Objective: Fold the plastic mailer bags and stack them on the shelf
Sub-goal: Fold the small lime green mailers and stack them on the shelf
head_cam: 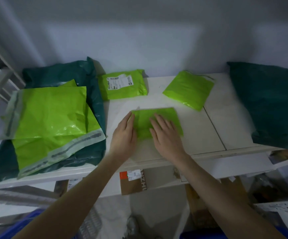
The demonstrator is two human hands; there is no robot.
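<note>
While both my flat palms, left hand (124, 135) and right hand (165, 135), press the folded green mailer (172, 116), gripping nothing: thin, slippery film, likely springy; pinch the folded edges.

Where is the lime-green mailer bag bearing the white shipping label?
In the head view, the labelled lime-green mailer bag lies at the back of the white shelf, left of centre, beside the dark green bag.

A folded lime-green mailer (163, 118) lay flat on the white shelf (213, 135), near its front edge. Two folded green mailers lay behind it, apart: one bearing a printed label (122, 84), one plain and turned at an angle (189, 90). At left, two unfolded green mailers (50, 118) lay overlapped on a dark-green bag (91, 73). Another dark-green bag (269, 104) lay at right.
</note>
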